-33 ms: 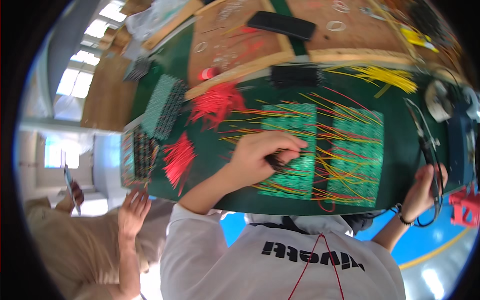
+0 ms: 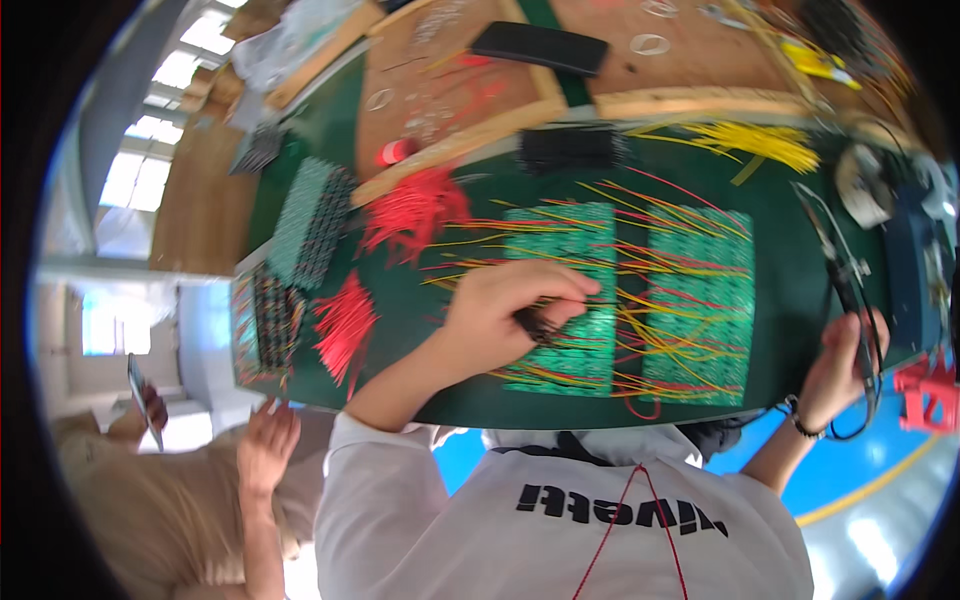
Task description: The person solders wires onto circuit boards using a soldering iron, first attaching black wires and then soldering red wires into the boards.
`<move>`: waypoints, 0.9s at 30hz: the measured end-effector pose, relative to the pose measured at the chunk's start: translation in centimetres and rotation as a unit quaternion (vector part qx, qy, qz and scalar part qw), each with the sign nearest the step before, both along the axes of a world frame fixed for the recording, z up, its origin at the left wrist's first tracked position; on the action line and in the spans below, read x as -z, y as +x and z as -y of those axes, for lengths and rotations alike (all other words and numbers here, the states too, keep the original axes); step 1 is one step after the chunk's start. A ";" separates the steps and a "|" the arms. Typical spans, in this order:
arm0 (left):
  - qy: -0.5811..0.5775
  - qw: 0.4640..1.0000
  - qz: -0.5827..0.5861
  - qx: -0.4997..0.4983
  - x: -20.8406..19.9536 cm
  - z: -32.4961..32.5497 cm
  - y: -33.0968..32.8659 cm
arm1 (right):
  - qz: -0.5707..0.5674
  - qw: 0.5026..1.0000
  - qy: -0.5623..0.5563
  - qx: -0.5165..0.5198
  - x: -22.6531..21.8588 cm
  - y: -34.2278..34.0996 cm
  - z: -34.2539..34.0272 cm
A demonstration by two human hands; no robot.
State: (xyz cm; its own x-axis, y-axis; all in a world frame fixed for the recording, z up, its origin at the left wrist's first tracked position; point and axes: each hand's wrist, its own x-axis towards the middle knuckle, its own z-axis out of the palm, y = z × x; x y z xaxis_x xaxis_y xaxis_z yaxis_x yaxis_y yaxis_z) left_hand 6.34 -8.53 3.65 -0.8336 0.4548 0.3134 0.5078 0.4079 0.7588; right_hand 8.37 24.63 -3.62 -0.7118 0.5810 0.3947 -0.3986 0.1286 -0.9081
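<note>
My left hand (image 2: 485, 315) is closed on a bunch of thin black wires (image 2: 538, 322), over a green circuit board panel (image 2: 560, 215). Thumb and forefinger pinch together at the panel's middle. A second green panel (image 2: 725, 380) lies to its right. Red and yellow wires stick out from both panels, mostly to the left. My right hand (image 2: 835, 365), at the right edge of the table, is wrapped round the lower end of a soldering iron (image 2: 843, 285) with a dark handle. Its metal tip end points up and away, and a black cable loops below.
Red wire piles (image 2: 415, 210) lie left, yellow wires (image 2: 765, 145) far right, and a black wire bundle (image 2: 570, 148) behind the panels. Stacked boards (image 2: 310, 225) stand at the far left. A solder reel (image 2: 862, 185) and blue box (image 2: 915, 280) are right. A co-worker's hand (image 2: 268, 445) nears the table's left edge.
The whole scene sits slightly further left in the picture. My left hand still grips the black wires and my right hand still holds the soldering iron.
</note>
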 end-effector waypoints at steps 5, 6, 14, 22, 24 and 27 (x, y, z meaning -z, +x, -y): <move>-0.014 0.999 -0.034 0.030 -0.8 -1.9 -1.1 | 0.016 0.998 -0.061 0.003 -1.3 -0.1 0.7; -0.017 0.998 -0.032 0.047 -0.8 -2.6 -1.3 | 0.011 0.996 -0.085 -0.012 -1.3 -0.1 0.4; -0.035 0.973 -0.172 0.148 1.1 -6.4 -3.7 | 0.039 0.993 -0.107 -0.002 -1.8 -0.7 1.2; -0.070 0.970 -0.161 0.166 1.7 -8.1 -4.5 | 0.055 0.994 -0.089 -0.038 -1.1 0.1 0.0; -0.052 0.972 -0.165 0.157 2.3 -8.9 -5.3 | 0.066 0.995 -0.056 -0.044 -1.0 0.1 -0.2; -0.065 0.967 -0.177 0.169 2.6 -9.7 -6.1 | 0.051 0.996 -0.066 -0.028 -1.0 -0.1 0.0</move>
